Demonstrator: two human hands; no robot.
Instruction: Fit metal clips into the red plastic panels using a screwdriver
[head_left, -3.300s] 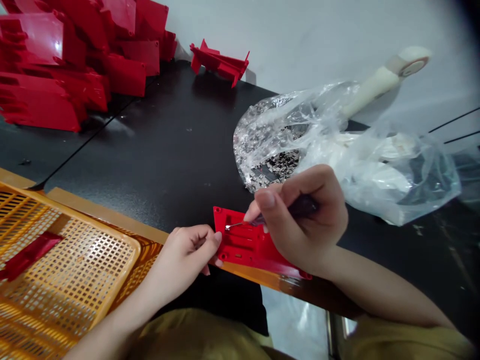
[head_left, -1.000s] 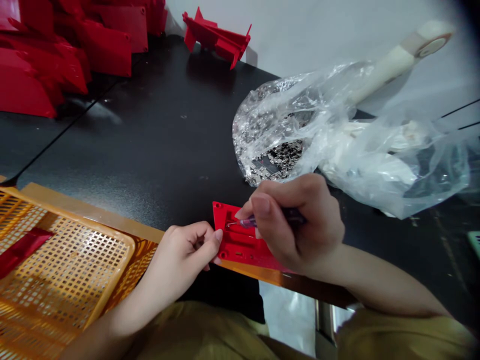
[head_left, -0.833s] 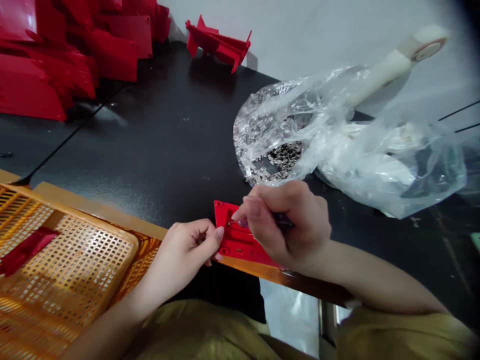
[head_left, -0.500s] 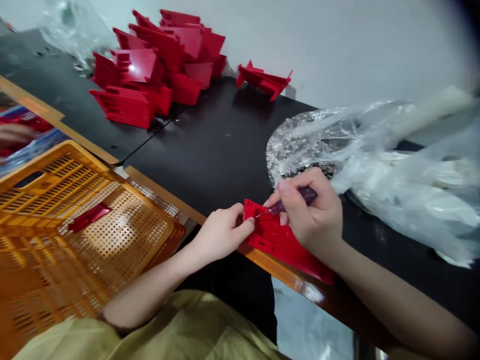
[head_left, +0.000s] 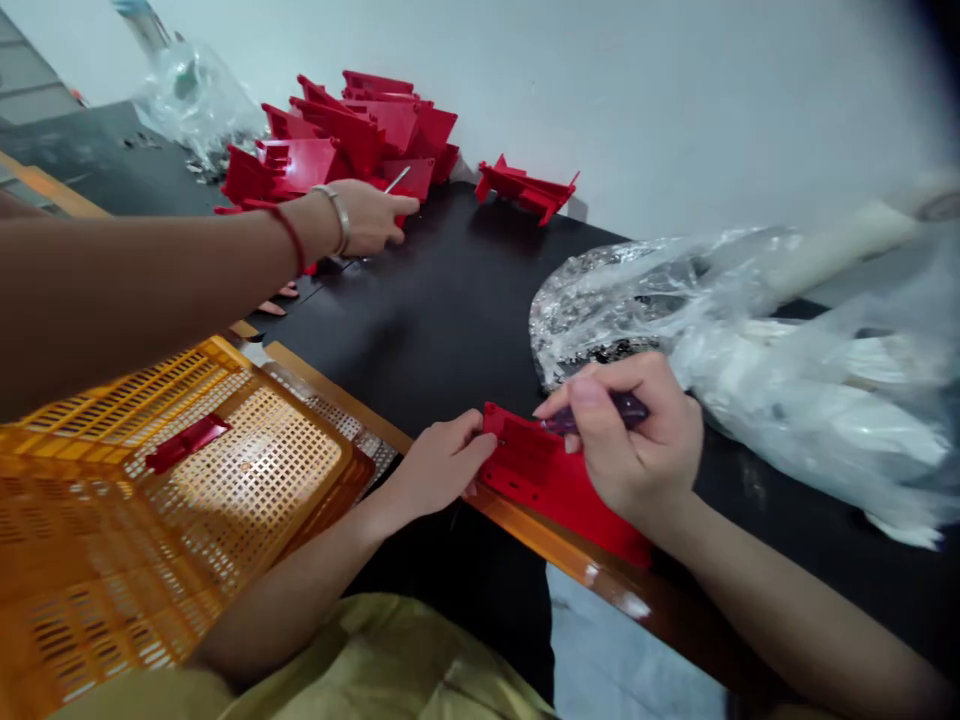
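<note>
Pinching one end of the red panel (head_left: 555, 472), my left hand (head_left: 439, 462) is nearly closed, while my right hand (head_left: 649, 450) curls round a purple tool (head_left: 631, 409), the panel lying at the edge of the desk (head_left: 442, 310), right of the basket (head_left: 277, 440). I judge it light, stiff and slick, best held by its end rims, sparing the small raised details. Beyond the basket, piled red parts (head_left: 307, 163) look similarly thin.

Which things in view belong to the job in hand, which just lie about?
In the job:
- red panel, under left hand
- purple-handled tool, in right hand

Lying about, possibly supplies:
- pile of red parts
- lone red part
- clear bag
- orange basket
</note>
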